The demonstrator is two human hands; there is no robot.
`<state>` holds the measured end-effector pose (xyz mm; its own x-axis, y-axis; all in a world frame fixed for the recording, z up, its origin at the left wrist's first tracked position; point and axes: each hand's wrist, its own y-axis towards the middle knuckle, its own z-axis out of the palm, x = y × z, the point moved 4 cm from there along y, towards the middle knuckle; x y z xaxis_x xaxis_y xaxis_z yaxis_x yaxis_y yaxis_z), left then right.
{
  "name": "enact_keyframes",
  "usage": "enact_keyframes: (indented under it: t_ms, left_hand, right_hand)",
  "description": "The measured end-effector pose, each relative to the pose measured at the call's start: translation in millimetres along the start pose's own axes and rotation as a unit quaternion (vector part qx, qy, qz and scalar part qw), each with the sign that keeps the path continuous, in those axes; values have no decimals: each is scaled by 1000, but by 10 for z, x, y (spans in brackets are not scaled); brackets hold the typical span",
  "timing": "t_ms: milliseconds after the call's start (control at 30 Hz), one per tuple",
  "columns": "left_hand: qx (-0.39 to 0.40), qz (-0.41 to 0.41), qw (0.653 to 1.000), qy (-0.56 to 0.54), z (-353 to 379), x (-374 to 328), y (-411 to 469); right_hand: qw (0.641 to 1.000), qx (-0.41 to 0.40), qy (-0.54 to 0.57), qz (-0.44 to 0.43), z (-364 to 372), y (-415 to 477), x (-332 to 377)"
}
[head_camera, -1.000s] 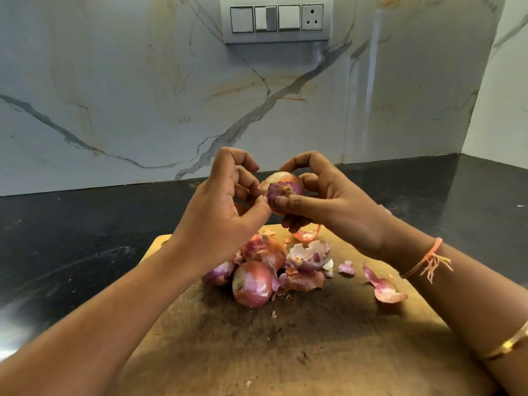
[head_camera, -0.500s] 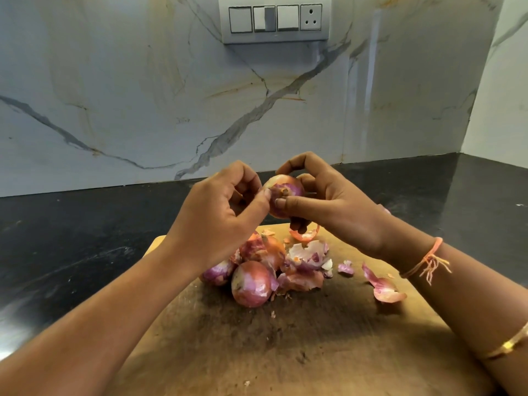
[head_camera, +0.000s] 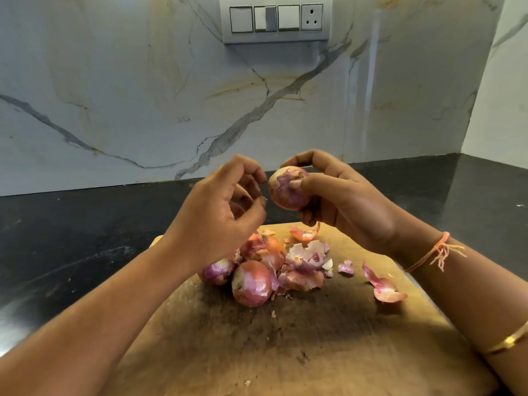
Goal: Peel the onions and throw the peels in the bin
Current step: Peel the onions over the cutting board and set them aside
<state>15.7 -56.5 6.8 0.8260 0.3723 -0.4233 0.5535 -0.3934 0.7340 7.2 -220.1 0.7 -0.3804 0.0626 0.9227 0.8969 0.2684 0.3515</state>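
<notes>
My right hand grips a partly peeled red onion in the air above the back of the wooden cutting board. My left hand hovers just left of that onion with curled fingers, and a reddish scrap of peel shows inside them; the hand is blurred. Several unpeeled red onions lie in a heap on the board under my hands. Loose peels lie beside the heap, and one larger peel lies further right. No bin is in view.
The board lies on a black stone counter that runs left, right and back to a marble wall. A switch and socket panel is fixed high on that wall. A side wall closes the corner at the right.
My left hand has pulled away to the left from the held onion, which it was pinching at before. My right hand has turned the onion slightly and kept hold of it.
</notes>
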Motion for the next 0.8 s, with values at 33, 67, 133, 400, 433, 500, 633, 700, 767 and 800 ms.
enact_keyframes:
  t_ms: [33,67,133,400,433,500,633,700,767,800]
  left_hand:
    - [18,24,999,-17,23,-46,-7]
    - [34,47,998,-24,40,-78,-15]
    - [53,88,995,-12,50,-117,-20]
    - [57,152,986,44,52,-128,-22]
    - [55,150,986,46,52,-126,-22]
    - [53,148,987,42,55,-127,-22]
    - [57,144,987,42,69,-144,-28]
    - [61,137,988,40,72,-135,-30]
    - [66,132,988,42,77,-124,-31]
    - [67,131,988,47,79,-119,-30]
  right_hand:
    - [1000,0,0,4,3,2,-4]
    - [1000,2,-1,7,6,3,-6]
    - [1000,11,0,9,14,2,-10]
    - [997,30,37,55,37,-5,-91]
    - [997,28,36,55,37,-4,-91]
    - [997,26,36,55,39,-7,-83]
    - [998,27,33,51,47,-12,-74]
    - [998,24,27,52,41,-12,-79]
    - [998,23,22,53,40,-10,-82]
    - [998,23,23,53,41,-9,-83]
